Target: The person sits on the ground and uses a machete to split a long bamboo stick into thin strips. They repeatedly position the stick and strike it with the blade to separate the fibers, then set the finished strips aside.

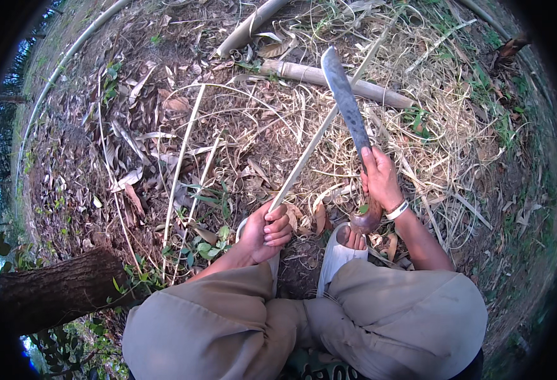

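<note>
Shavings and bamboo poles crowd upper centre; your left hand grips a strip, right hand a machete.

My right hand grips a long machete: its blade is dull grey metal, matt and mottled, with a rounded wooden handle end that looks dark, worn smooth and slightly shiny. On that wrist sits a pale, glossy bangle. My left hand closes on a thin bamboo strip, pale, dry and smooth-faced. My trousers are matt khaki cloth, lightly creased. The ground is rough soil under brittle dry leaves and curly, straw-coloured bamboo shavings. A bamboo section beyond looks dry and greyish. The tree trunk at my left has coarse, dark bark.
</note>
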Tool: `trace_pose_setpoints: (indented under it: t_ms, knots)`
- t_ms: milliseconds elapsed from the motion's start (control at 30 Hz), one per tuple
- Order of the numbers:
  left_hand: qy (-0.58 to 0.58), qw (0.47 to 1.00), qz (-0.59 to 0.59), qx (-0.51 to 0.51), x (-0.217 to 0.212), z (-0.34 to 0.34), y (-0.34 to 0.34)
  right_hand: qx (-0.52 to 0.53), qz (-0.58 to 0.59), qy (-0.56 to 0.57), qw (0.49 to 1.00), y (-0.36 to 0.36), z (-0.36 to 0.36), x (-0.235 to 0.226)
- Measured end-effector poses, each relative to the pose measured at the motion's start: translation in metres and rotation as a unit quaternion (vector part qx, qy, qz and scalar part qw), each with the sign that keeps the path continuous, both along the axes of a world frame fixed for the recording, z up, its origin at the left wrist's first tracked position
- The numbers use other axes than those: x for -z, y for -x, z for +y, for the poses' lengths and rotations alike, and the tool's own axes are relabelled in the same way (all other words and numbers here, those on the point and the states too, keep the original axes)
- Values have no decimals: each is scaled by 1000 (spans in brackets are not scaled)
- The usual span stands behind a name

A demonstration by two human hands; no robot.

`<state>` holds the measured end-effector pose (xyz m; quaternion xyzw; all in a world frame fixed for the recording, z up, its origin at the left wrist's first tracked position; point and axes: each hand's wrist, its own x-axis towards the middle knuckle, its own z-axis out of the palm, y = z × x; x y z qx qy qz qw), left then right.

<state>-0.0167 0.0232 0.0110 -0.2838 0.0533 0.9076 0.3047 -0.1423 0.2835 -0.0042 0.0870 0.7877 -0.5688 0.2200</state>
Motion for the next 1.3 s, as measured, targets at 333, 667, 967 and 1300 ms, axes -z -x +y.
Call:
trace_pose_setpoints:
  t_ms: [333,667,967,1300]
  knots:
    - [117,993,-10,2,-3,-2,-4,-92,4,-65,994,-17,-4,-27]
    - [248,969,23,-5,-14,1,-5,-109,-16,-65,992,-31,3,-32]
    - [187,982,3,-26,-11,-2,-7,-128,47,-81,987,-41,-13,-25]
    - [184,983,-1,-21,-16,-2,3,-170,-29,-14,985,-62,-33,-38]
